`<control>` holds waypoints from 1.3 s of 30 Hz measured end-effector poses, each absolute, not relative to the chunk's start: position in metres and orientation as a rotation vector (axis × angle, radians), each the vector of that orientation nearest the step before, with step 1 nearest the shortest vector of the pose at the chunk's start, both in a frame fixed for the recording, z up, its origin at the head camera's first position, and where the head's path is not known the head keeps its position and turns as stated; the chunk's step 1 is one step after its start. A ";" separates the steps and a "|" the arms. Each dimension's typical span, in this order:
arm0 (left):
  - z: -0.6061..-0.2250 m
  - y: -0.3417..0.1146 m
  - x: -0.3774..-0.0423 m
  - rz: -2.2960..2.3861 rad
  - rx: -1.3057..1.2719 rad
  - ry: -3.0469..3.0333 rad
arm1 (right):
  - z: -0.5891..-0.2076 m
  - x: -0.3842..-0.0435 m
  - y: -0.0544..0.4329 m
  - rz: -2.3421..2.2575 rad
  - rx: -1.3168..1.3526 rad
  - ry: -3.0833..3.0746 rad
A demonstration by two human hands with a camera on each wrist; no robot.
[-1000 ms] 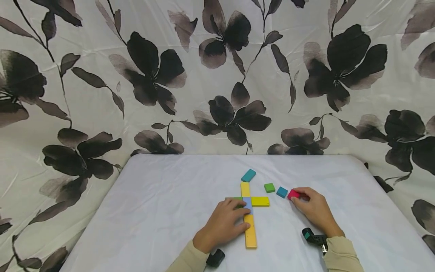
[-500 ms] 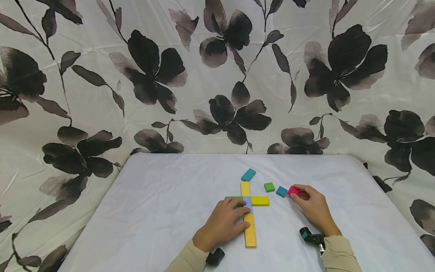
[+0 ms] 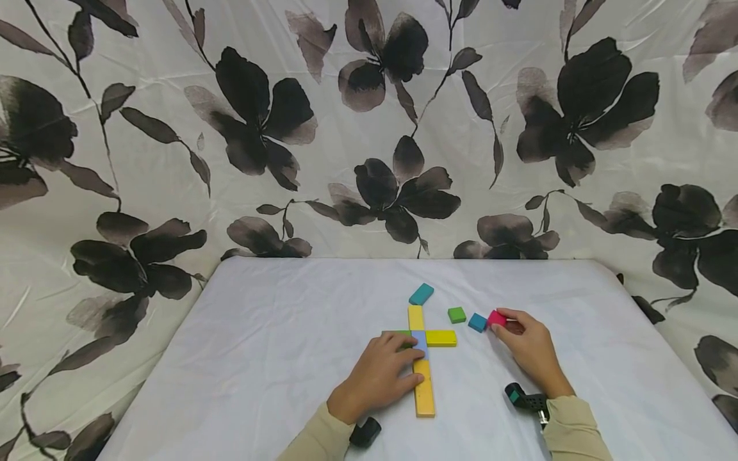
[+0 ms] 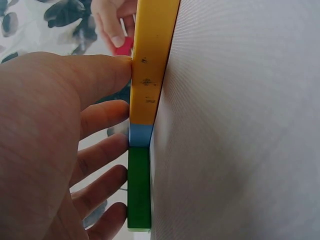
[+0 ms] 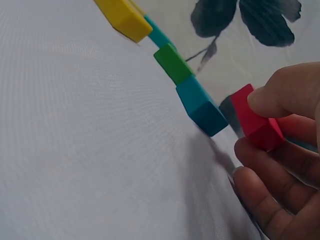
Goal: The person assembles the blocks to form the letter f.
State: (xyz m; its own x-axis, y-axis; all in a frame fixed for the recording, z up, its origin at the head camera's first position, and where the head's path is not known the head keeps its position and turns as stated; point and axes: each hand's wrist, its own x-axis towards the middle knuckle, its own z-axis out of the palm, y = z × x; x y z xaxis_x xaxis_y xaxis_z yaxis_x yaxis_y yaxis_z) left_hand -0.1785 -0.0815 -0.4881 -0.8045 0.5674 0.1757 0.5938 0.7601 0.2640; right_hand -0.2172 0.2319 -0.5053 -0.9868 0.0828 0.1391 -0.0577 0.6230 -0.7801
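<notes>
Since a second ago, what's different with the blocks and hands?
The right hand moved the pinched red block slightly farther away or upward; I can't tell which. Nothing was let go. The left hand and the other blocks stayed put.

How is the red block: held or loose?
Held: in the right wrist view, the right hand pinches the red block between thumb and fingers.

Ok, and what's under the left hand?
Partly under the left hand are a green block, a blue block and a long yellow block. Whatever lies beneath the palm is covered.
</notes>
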 end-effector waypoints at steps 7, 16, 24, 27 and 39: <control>-0.488 -0.082 -0.178 -0.472 -0.952 -2.861 | -0.502 -0.217 0.227 1.346 -0.022 -2.662; -0.487 -0.079 -0.180 -0.450 -0.969 -2.853 | -0.489 -0.221 0.227 1.330 0.014 -2.639; -0.487 -0.078 -0.179 -0.459 -0.960 -2.872 | -0.485 -0.234 0.217 1.474 -0.019 -2.663; -0.488 -0.078 -0.178 -0.455 -0.965 -2.874 | -0.486 -0.239 0.215 1.546 -0.027 -2.653; -0.487 -0.080 -0.177 -0.436 -0.956 -2.866 | -0.481 -0.258 0.202 1.513 0.034 -2.718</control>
